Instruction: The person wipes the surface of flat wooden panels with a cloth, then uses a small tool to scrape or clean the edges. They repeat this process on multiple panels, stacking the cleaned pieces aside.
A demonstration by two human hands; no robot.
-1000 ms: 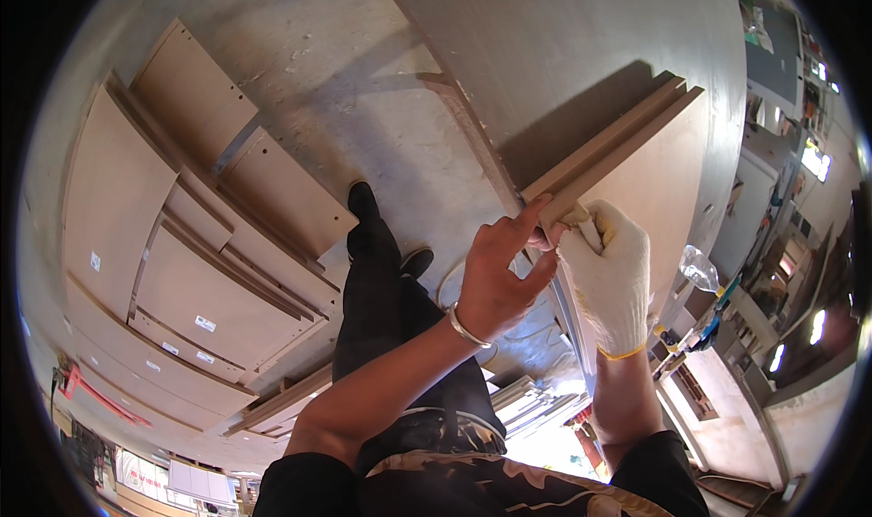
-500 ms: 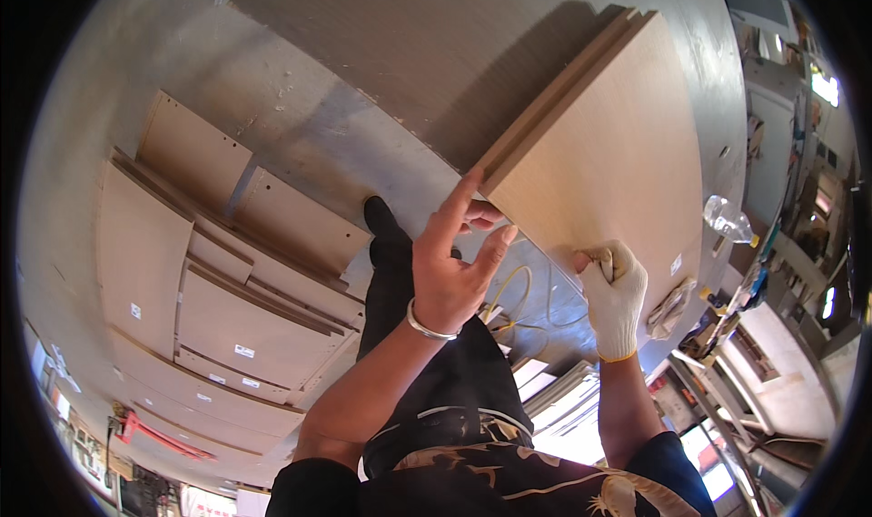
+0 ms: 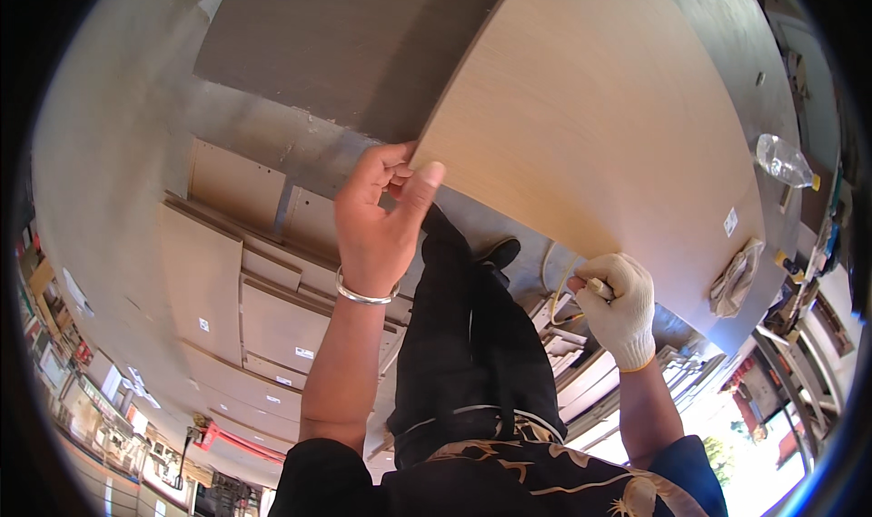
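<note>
A large pale wood-veneer board (image 3: 599,108) lies before me with its near left corner toward my body. At that corner, my left hand (image 3: 377,208), bare with a silver bangle at the wrist, pinches the board, thumb on the upper face and fingers curled beneath. My right hand (image 3: 619,306) wears a white knit glove and is closed in a fist at the board's near edge. Its bare thumb tip shows; whatever the curled fingers hold, if anything, is hidden. Past the board's left edge lies a dark brown flat surface (image 3: 318,49).
Several stacked panels (image 3: 204,263) lie on the floor to my left. A clear plastic bottle (image 3: 787,161) and a crumpled cloth (image 3: 736,279) sit to the right of the board. A yellowish hose (image 3: 549,276) runs below, near my shoes.
The board has come closer and fills more of the view. My left hand has gone from touching its edge to pinching the corner. My right hand stays fisted at the near edge.
</note>
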